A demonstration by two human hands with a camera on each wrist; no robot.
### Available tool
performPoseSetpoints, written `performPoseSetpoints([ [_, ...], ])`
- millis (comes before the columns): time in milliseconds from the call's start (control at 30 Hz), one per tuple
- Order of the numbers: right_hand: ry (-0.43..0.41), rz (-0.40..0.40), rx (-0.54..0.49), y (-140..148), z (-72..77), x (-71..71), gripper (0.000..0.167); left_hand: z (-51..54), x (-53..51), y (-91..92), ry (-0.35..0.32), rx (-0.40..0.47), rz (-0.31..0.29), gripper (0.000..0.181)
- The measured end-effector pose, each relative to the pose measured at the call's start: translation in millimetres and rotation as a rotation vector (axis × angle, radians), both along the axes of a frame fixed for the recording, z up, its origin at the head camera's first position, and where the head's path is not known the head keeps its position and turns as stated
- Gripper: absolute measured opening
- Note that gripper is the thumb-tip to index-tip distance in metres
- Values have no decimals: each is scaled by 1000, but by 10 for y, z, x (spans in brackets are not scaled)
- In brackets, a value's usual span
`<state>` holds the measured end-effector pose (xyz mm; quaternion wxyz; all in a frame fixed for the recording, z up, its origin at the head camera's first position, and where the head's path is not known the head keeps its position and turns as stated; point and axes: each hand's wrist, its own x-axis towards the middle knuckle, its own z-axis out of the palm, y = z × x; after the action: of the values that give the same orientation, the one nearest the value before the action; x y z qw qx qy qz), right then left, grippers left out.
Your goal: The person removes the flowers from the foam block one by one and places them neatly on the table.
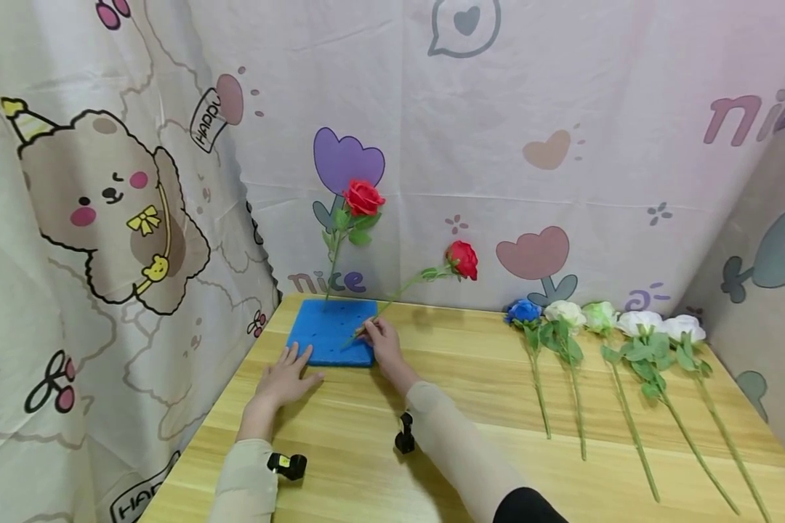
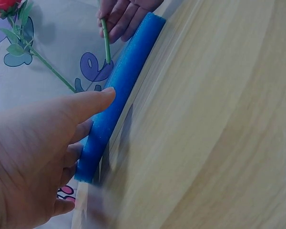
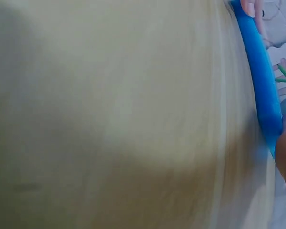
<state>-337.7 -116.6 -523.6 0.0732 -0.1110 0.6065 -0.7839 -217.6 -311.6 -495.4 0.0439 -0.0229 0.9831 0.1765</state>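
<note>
A blue foam board (image 1: 310,330) with small holes lies on the table's left part. My left hand (image 1: 286,379) rests at its front left corner, fingers spread over the top; the left wrist view shows the thumb (image 2: 97,102) along the front edge. My right hand (image 1: 386,347) pinches the stem of a red rose (image 1: 462,260) near its lower end. That stem leans right, its lower tip over the board; whether it touches the foam I cannot tell. Another red rose (image 1: 364,197) stands upright toward the back of the board.
On the right of the wooden table (image 1: 458,370) lie a blue rose (image 1: 523,311) and several whitish flowers, such as a white one (image 1: 565,314) and a pale green one (image 1: 600,317), stems pointing forward. Printed curtains (image 1: 405,123) hang behind and at the left.
</note>
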Motion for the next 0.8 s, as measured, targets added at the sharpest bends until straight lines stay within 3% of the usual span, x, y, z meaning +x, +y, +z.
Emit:
performPoseSetpoints([
  [167, -28, 44, -20, 111, 59, 56, 26, -12, 4, -8, 1, -1, 2, 76],
  [333, -42, 65, -64, 183, -18, 37, 26, -43, -25, -16, -3, 10, -7, 77],
  [800, 0, 177, -57, 502, -57, 206, 20, -13, -2, -10, 5, 18, -5, 76],
])
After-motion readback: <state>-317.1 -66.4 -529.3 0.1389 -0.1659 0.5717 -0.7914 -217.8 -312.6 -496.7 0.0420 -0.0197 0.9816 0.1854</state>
